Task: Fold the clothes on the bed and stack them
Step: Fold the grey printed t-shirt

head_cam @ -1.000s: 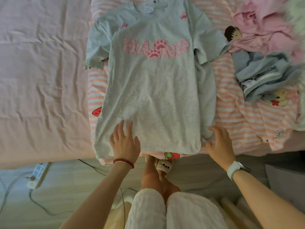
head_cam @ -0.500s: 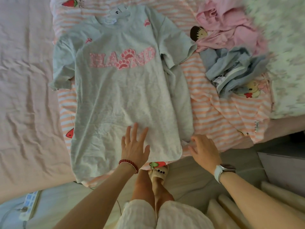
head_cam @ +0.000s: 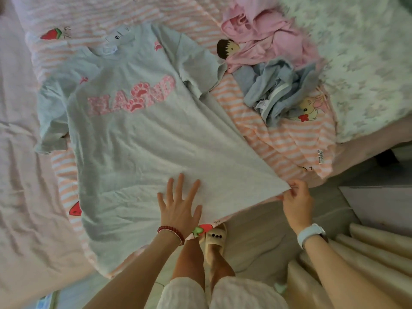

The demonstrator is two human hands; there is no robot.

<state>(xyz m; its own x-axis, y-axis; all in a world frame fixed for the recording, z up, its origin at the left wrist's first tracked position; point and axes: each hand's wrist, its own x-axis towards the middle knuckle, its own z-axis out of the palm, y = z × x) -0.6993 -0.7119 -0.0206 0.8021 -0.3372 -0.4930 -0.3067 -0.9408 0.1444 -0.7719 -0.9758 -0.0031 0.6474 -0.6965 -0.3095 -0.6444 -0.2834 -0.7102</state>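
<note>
Grey T-shirt (head_cam: pixel 138 139) lies spread on the bed (head_cam: pixel 26 175); my left hand (head_cam: pixel 180 208) presses flat on its hem, fingers spread, while my right hand (head_cam: pixel 297 202) pinches its bottom corner.

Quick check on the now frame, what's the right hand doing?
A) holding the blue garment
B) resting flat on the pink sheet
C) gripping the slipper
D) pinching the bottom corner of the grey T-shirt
D: the right hand pinches the hem corner of the grey T-shirt and draws it taut, while the left hand lies flat on the shirt with fingers spread.
</note>
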